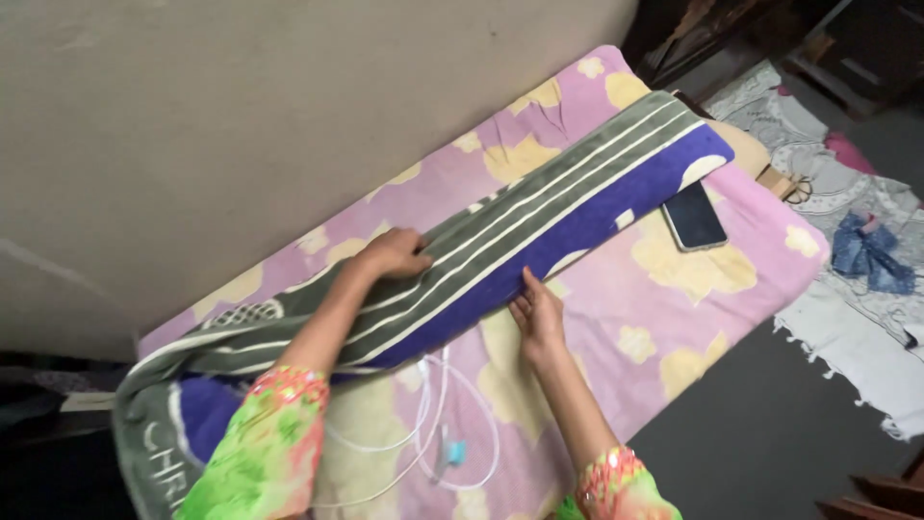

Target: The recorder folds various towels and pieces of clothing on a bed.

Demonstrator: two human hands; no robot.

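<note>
Grey-green and purple striped towel (539, 217) lies folded into a long narrow band, running diagonally from lower left to upper right of the frame across a pink sheet (674, 318) with yellow flowers. Lengthwise fold looks done along most of the band; the lower-left end (164, 424) is still bunched and wider, not squared up. No crosswise fold yet, so judged partway along.

Left hand (390, 255) rests flat on the towel's upper edge, fingers spread, gripping nothing. Right hand (537, 313) presses open-palmed against the purple lower edge, fingers together.

Phone (693, 218) lies just beside the band, right of centre. White cable (433, 424) loops on the sheet at lower centre, partly under the towel.
</note>
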